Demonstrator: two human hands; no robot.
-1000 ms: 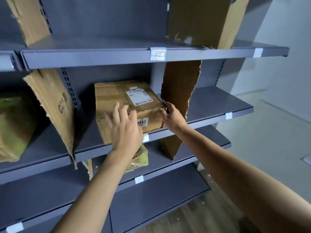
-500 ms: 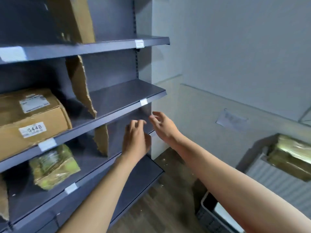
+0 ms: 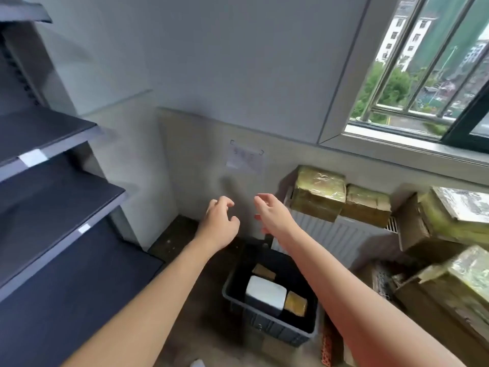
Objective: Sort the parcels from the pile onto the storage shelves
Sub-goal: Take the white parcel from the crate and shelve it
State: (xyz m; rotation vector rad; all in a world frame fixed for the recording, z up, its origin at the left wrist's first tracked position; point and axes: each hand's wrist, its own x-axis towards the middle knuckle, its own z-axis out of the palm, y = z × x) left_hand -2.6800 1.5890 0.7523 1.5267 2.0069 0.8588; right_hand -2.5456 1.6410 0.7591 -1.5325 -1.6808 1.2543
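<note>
Parcels (image 3: pixel 447 223) wrapped in yellowish tape sit piled at the right, below a window (image 3: pixel 423 75). Two of them rest on top of a white radiator (image 3: pixel 330 234). Dark storage shelves (image 3: pixel 53 186) stand at the left. Between the two, on the floor, a dark bin (image 3: pixel 267 324) holds a white parcel (image 3: pixel 266 291) and two small brown ones. Both bare hands hover apart above the bin, holding nothing: the left hand (image 3: pixel 221 223) has loosely curled fingers, the right hand (image 3: pixel 272 213) is relaxed.

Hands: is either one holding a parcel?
No, the left hand and the right hand are both in the air with loosely curled fingers and nothing in them.
</note>
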